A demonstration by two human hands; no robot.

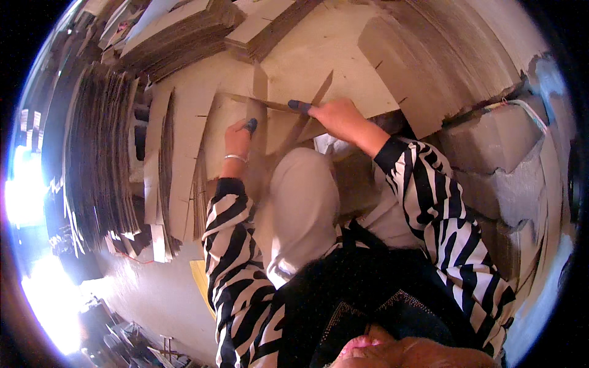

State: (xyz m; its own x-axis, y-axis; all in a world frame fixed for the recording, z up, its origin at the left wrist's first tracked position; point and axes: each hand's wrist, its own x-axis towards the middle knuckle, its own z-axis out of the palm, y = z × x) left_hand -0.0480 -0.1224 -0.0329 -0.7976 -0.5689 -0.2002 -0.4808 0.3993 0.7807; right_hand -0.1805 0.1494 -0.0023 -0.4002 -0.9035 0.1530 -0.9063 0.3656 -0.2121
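Cardboard strip [265, 103] apparently being positioned: right hand [336, 118] pinches its end; left hand [238, 140] near, grip unclear. Next move likely calls for steady two-handed alignment.

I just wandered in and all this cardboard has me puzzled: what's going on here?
A person in striped sleeves has both hands over flat brown cardboard. The right hand, with dark-covered fingers, is at the end of a narrow cardboard piece. The left hand, also with a dark fingertip cover, is just left of it. Blur hides how firmly either grips. A thick stack of sheets sits at the left.
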